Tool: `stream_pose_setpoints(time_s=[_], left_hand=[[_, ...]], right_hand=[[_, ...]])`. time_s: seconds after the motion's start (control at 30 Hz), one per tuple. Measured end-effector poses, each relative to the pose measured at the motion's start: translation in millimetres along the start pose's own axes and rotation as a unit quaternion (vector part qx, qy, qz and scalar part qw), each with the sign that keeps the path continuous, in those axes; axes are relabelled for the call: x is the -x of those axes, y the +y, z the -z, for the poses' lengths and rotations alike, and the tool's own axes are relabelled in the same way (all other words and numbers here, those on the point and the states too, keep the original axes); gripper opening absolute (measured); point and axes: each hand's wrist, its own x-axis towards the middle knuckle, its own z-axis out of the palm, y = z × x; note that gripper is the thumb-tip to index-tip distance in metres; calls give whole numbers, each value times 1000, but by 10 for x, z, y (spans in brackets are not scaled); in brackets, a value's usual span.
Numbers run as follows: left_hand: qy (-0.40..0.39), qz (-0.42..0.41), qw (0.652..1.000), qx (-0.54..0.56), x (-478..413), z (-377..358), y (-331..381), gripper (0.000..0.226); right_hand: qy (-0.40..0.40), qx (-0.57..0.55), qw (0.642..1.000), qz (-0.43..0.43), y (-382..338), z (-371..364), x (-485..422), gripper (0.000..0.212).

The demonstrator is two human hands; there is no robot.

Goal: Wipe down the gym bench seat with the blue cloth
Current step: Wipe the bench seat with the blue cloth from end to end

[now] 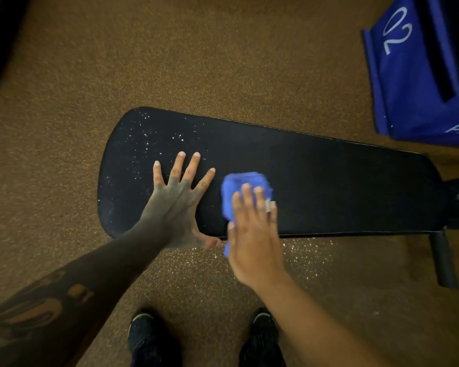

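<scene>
Head view, looking straight down: a long black padded gym bench seat [316,181] with a rounded wide end at the left is seen lying across a speckled brown rubber floor [223,62]. So the left hand [178,205] is laid flat on the pad, fingers spread wide and gripping nothing, thumb hooked down by the near edge. Just beside it, to the right, a bunched blue cloth [245,185] is pressed onto the seat under the right hand [252,234]; the fingers are extended over the top of the cloth rather than curled round it, so it's pinned down, not clenched. A bit of the cloth is seen hanging off the near edge below the palm. The cloth looks slightly blurred.

Loads of tiny white specks [149,144] are scattered over the wide left end of the pad, while the stretch right of the cloth looks plain black. More glittery bits are seen on the floor just below the near edge.

A black tubular frame leg [443,260] is visible at the right end, a blue fabric bag [419,83] with white lettering sits at the top right well apart from the seat, and two black shoes [143,332] are seen at the bottom.
</scene>
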Motion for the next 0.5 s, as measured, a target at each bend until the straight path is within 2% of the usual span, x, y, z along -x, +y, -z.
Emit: stream_pose_setpoints(time_s=[0.07,0.1,0.2,0.23,0.27,0.37,0.4,0.43,0.5], left_hand=[[-1,-5,1000,-1,11,6,-16,147],[-4,-6,1000,-5,16,4,-35,147],[-5,-4,1000,-15,48,4,-108,148],[-4,-2,1000,-16,62,-1,-130,149],[-2,1,1000,-14,77,1,-142,149],[6,8,1000,0,106,-10,-162,150],[4,12,1000,4,115,-9,-169,150],[0,16,1000,3,121,-8,-178,151],[-3,27,1000,-4,131,-13,-192,152]], right_hand=[[-10,42,995,92,30,-21,64,56],[-5,50,995,82,113,-4,14,56],[34,18,997,-66,227,58,-135,58],[24,3,997,-76,143,58,-141,59],[7,-5,999,-49,18,48,-114,60],[-39,34,993,104,-156,15,-62,58],[-37,44,991,117,-112,29,-140,58],[-29,41,994,97,-57,46,-241,57],[7,20,1000,-13,1,87,-436,58]])
